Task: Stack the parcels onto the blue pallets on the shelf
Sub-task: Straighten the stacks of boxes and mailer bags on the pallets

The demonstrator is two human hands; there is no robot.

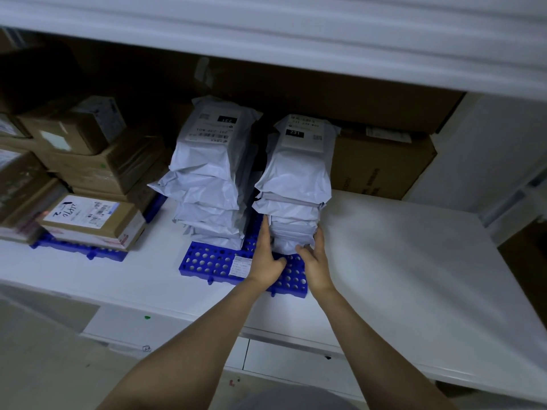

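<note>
Flat-fingered grip: left hand [266,263], right hand [316,263] press parcel stack [299,179], neighbouring stack [207,179] alongside.

Bare forearms [189,344], a left hand [266,263] and right hand [316,263], grey garment [296,400] at the lower edge.

Look at the right hand [315,261], wrapped round the near corner of the right parcel stack [296,184]: the fingertips vanish behind the bags, so whether it grips or just presses, I can't tell. The left hand [266,257] covers the right edge of the white label [241,265] on the blue pallet [207,263], and its print is too small to read. Much of that pallet is buried under parcels. The cardboard boxes [17,184] at left run off the frame edge, and the back of the shelf [399,261] is lost in darkness.
</note>
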